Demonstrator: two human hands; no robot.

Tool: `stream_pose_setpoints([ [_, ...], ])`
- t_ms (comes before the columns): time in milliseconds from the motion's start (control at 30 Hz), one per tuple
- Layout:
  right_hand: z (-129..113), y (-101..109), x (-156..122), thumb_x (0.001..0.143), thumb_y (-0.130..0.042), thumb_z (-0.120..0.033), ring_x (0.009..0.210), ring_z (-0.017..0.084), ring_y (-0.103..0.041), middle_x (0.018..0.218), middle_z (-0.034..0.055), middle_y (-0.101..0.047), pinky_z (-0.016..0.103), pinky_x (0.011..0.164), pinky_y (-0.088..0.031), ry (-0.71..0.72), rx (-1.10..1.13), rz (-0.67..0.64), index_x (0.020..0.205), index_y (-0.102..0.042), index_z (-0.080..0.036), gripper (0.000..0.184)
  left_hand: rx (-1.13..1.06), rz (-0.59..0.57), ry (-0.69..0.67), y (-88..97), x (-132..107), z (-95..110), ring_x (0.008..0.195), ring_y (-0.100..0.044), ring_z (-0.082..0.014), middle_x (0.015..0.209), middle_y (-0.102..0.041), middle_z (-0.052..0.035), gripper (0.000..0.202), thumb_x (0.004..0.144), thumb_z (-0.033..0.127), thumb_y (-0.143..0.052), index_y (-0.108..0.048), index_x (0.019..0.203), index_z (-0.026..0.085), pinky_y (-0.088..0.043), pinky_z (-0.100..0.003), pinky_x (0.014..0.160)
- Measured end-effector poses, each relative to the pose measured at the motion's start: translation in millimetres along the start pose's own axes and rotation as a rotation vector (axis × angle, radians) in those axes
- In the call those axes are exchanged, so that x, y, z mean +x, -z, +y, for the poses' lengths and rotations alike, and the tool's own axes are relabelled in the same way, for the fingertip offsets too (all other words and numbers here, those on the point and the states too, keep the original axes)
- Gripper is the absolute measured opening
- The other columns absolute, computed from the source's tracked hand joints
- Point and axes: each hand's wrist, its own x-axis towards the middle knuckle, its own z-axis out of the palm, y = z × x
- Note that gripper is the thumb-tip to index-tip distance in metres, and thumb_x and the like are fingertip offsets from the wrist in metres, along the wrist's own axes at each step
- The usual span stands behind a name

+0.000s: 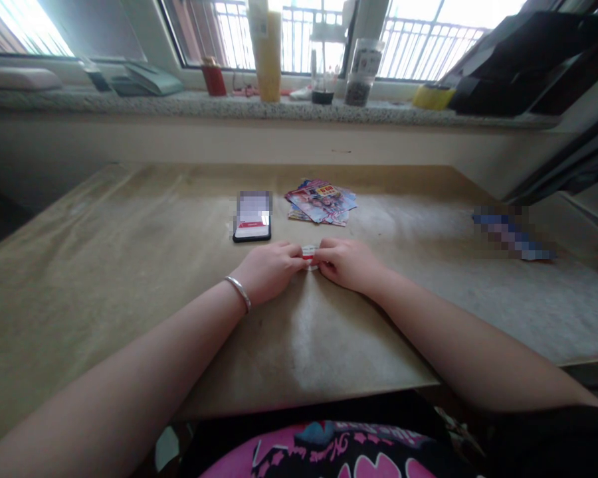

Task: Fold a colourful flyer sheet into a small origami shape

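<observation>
Between my two hands, at the middle of the table, is a small, rounded white piece with a red band; its exact kind is too small to make out. My left hand, with a silver bangle at the wrist, pinches its left edge. The right edge is pinched by the fingers of my right hand. Fingertips hide both ends of the piece. Just beyond my left hand lies a phone with a lit, partly blurred screen. A fanned pile of colourful printed cards rests farther back.
A beige cover lies over the table. At the right is a blurred blue and pink item. The stone windowsill behind holds a yellow bottle, a red jar, clear containers and a large black object.
</observation>
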Motion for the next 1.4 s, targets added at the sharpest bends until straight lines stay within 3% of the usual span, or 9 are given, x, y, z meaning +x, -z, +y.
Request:
stream_pose_setpoints([
  [267,-6.1,6.5,2.9,0.086,-0.046,-0.023,0.08,0.017,-0.059,0.092,0.0057,-0.066,0.027,0.062,-0.033,-0.018,-0.018,-0.048,0.097,-0.07,-0.023,0.026,0.034,-0.036,-0.021,1.4,1.5,-0.6,0.08,-0.058,-0.0174,0.092,-0.066,-0.0046,0.031,0.084,0.007,-0.05,-0.071,0.101,0.022,-0.047,-0.027,0.065],
  [567,-0.3,13.3,1.0,0.085,-0.048,-0.025,0.076,0.017,-0.061,0.089,0.0025,-0.068,0.027,0.056,-0.028,-0.035,-0.056,-0.072,0.092,-0.073,-0.027,0.026,-0.049,-0.067,0.022,6.2,-1.0,-6.0,0.084,-0.058,-0.0147,0.097,-0.067,-0.0005,0.043,0.08,0.003,-0.048,-0.071,0.105,0.03,-0.046,-0.024,0.071],
  [867,4.4,17.1,-0.9,0.085,-0.052,-0.025,0.076,0.015,-0.061,0.093,0.0014,-0.07,0.026,0.056,-0.03,-0.037,-0.024,-0.094,0.09,-0.075,-0.029,0.024,-0.047,-0.097,0.048,8.3,-1.1,-7.4,0.079,-0.06,-0.0136,0.093,-0.068,-0.001,0.036,0.082,0.007,-0.048,-0.073,0.097,0.027,-0.045,-0.023,0.067],
  [1133,10.5,17.7,-3.8,0.084,-0.054,-0.026,0.073,0.015,-0.061,0.094,0.0007,-0.071,0.027,0.056,-0.031,-0.047,-0.036,-0.103,0.089,-0.076,-0.031,0.023,-0.095,-0.133,0.067,9.7,-1.7,-12.0,0.081,-0.064,-0.0159,0.092,-0.069,-0.0034,0.034,0.082,0.006,-0.047,-0.075,0.089,0.023,-0.049,-0.026,0.073],
  [1400,14.1,19.8,-6.5,0.083,-0.054,-0.024,0.073,0.015,-0.061,0.091,0.0007,-0.071,0.026,0.057,-0.032,-0.037,-0.031,-0.114,0.087,-0.076,-0.029,0.023,-0.113,-0.157,0.047,10.8,-3.6,-14.6,0.084,-0.065,-0.0164,0.098,-0.07,-0.0022,0.035,0.082,0.005,-0.047,-0.075,0.093,0.023,-0.05,-0.026,0.077],
])
